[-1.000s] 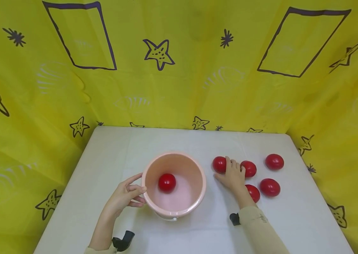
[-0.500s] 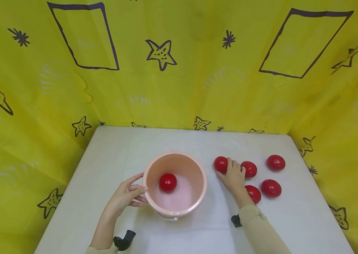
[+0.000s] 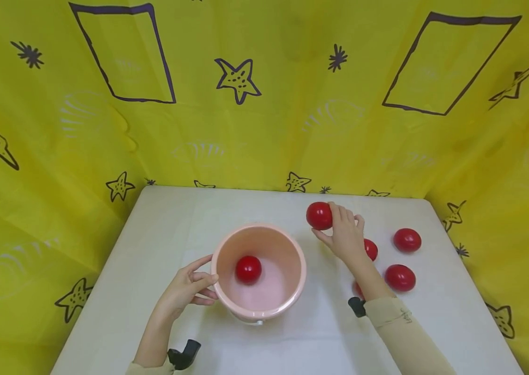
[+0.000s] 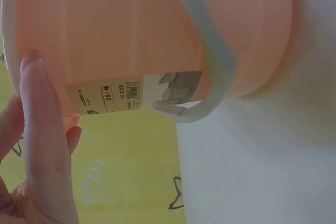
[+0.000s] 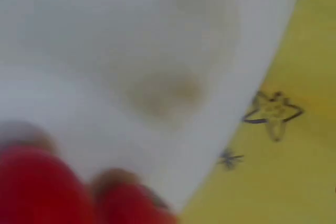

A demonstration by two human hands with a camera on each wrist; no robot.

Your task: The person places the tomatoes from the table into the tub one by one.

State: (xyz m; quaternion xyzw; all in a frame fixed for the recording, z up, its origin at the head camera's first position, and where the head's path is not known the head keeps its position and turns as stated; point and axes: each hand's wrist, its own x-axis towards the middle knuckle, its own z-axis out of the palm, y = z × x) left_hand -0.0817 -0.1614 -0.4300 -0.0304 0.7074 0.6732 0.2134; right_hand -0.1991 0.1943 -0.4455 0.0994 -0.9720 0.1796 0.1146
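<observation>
Red ball pinched in right hand, above white table; I see left hand pinching pink bucket by rim; second ball inside, four more balls toward right edge.

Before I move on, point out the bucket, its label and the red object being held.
Bucket [image 3: 264, 240]: head view, on its far inner wall.
Label [image 4: 132, 93]: left wrist view, on its middle, by the barcode.
Held red object [image 3: 319, 215]: head view, on the middle of its visible surface.
</observation>
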